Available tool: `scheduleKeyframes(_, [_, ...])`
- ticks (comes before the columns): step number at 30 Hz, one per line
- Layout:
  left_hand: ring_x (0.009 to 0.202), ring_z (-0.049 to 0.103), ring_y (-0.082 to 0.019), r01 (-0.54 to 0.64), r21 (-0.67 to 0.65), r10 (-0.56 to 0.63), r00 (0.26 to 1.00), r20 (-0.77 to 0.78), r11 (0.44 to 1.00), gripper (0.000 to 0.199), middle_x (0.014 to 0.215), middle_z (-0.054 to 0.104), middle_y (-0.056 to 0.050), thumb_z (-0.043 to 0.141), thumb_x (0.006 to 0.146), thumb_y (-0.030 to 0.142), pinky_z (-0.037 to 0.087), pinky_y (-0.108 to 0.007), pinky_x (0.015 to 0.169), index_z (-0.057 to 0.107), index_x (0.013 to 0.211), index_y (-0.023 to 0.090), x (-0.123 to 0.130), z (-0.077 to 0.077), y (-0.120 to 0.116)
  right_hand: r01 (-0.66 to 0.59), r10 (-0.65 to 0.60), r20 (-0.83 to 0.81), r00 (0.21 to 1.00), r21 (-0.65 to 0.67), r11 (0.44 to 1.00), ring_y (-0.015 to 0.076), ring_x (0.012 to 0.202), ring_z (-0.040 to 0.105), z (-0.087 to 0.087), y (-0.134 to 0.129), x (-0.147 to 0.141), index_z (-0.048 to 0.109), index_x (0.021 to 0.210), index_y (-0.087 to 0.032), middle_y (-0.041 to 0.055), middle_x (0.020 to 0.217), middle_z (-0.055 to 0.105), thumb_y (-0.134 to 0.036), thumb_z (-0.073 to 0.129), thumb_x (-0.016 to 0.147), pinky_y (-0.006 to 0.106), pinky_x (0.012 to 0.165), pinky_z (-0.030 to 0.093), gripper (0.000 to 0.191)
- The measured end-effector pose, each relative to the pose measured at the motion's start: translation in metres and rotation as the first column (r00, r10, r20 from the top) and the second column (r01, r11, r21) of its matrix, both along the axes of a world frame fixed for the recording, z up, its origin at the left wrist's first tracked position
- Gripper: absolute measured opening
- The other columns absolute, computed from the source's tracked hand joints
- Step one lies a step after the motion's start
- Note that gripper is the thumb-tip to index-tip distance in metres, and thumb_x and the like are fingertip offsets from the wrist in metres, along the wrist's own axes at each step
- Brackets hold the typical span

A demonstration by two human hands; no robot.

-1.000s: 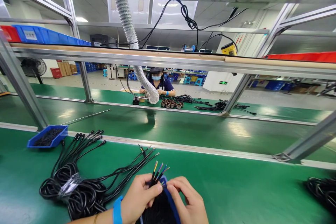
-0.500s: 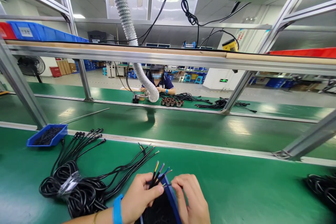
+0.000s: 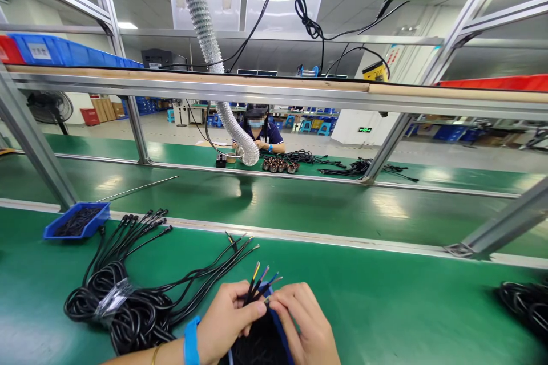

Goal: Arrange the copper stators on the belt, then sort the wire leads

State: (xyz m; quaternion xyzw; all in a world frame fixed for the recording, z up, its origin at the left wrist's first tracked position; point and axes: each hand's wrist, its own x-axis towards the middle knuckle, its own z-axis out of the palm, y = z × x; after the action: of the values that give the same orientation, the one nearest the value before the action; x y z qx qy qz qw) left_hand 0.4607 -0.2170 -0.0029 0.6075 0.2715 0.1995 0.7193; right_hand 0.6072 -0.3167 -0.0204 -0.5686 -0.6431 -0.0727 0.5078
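My left hand (image 3: 231, 316) is closed around the end of a black cable, its coloured wires (image 3: 262, 278) fanned out and pointing up. Black sleeves cover the lower parts of several wires; their tips are yellow, purple, blue and brownish. My right hand (image 3: 305, 319) pinches at one more wire end beside my left thumb; whatever lies between its fingertips is mostly hidden. Under both hands stands a blue bin (image 3: 280, 328) of small black pieces. To the left lies a coiled bundle of black cables (image 3: 141, 311), tied with clear wrap, with stripped ends toward my hands.
A smaller blue tray (image 3: 77, 221) of black pieces stands at the left by a metal frame post. More black cables (image 3: 524, 308) lie at the right edge. Across the bench a masked co-worker (image 3: 263, 134) sits near a hanging silver duct (image 3: 226, 108) and metal connectors (image 3: 280, 166).
My right hand has moved slightly left, its fingertips now up against the wire end by my left thumb. My left hand keeps its hold on the cable.
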Motion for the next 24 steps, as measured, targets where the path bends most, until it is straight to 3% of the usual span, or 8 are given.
scheduleKeyframes(6, [0.047, 0.034, -0.006, 0.025, 0.004, -0.025, 1.0, 0.018, 1.0, 0.065, 0.058, 0.042, 0.007, 0.079, 0.063, 0.073, 0.024, -0.022, 0.045, 0.067, 0.083, 0.012, -0.0008, 0.0034, -0.0001, -0.021, 0.018, -0.205, 0.979, -0.014, 1.0, 0.0171, 0.082, 0.072, 0.0073, -0.0005, 0.0005, 0.073, 0.106, -0.026, 0.0036, 0.092, 0.075, -0.017, 0.057, 0.097, 0.024, 0.072, 0.06, 0.021])
scheduleKeyframes(14, [0.047, 0.033, -0.005, 0.049, -0.014, -0.048, 0.998, 0.028, 0.999, 0.058, 0.06, 0.043, 0.008, 0.081, 0.063, 0.067, 0.025, -0.022, 0.044, 0.065, 0.079, 0.013, -0.0002, 0.003, 0.0006, -0.01, 0.012, -0.032, 0.999, 0.068, 0.998, 0.0156, 0.08, 0.069, 0.0044, -0.0005, -0.0005, 0.065, 0.11, -0.026, 0.0021, 0.089, 0.073, -0.008, 0.053, 0.094, 0.023, 0.072, 0.059, 0.026])
scheduleKeyframes(24, [0.046, 0.032, -0.005, 0.082, -0.016, -0.081, 0.996, 0.034, 0.997, 0.051, 0.059, 0.044, 0.007, 0.082, 0.066, 0.061, 0.024, -0.022, 0.045, 0.065, 0.077, 0.013, -0.0013, 0.0038, 0.0015, -0.054, 0.056, -0.061, 0.997, 0.038, 0.998, 0.0127, 0.08, 0.068, 0.0026, -0.003, 0.0032, 0.059, 0.103, -0.027, -0.0012, 0.087, 0.07, -0.006, 0.051, 0.094, 0.021, 0.074, 0.057, 0.023])
